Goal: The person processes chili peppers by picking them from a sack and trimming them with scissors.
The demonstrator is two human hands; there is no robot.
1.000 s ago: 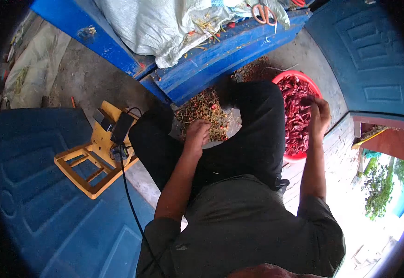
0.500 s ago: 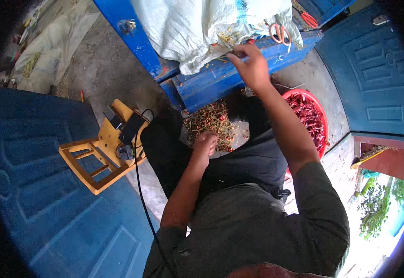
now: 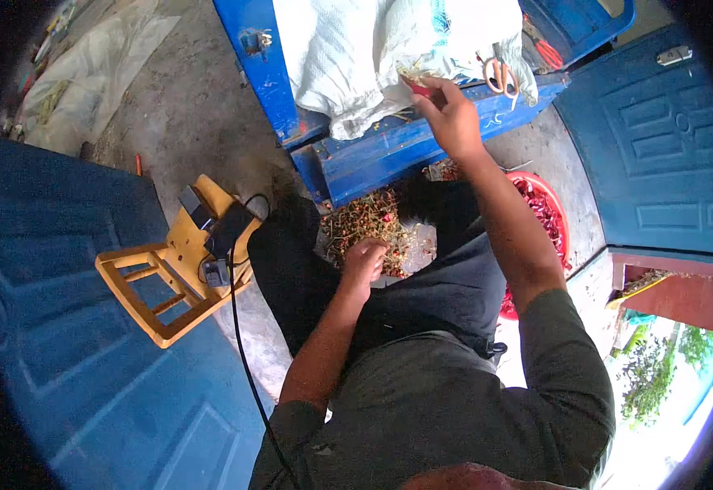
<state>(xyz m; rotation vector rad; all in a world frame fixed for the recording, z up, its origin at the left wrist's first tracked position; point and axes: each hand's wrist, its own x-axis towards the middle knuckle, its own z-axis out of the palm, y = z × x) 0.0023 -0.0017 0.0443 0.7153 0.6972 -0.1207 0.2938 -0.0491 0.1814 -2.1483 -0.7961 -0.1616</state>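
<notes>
Over the edge of the white woven sack (image 3: pixel 340 65), my right hand (image 3: pixel 453 118) pinches a red chili pepper (image 3: pixel 415 86) between thumb and fingers. My left hand (image 3: pixel 365 263) is curled low between my legs, its fingers closed; what they hold, if anything, is hidden. Just beyond it lies a pile of dry stems and red bits (image 3: pixel 365 220). Red dried chilies (image 3: pixel 536 214) fill a red basin (image 3: pixel 563 229) to the right of my right forearm. Orange-handled scissors (image 3: pixel 501 77) rest by the sack, with red-handled ones (image 3: pixel 548 55) further right.
The sack lies on a blue metal frame (image 3: pixel 405 159) in front of me. At the left stands a wooden chair (image 3: pixel 173 261) with devices and a black cable (image 3: pixel 246 359). Blue doors (image 3: pixel 71 294) flank both sides. Plastic sheeting (image 3: pixel 103 73) lies at the upper left.
A red chili pepper now shows in my right hand, which stays near the sack's edge. My left hand has barely moved. The whole view has shifted slightly.
</notes>
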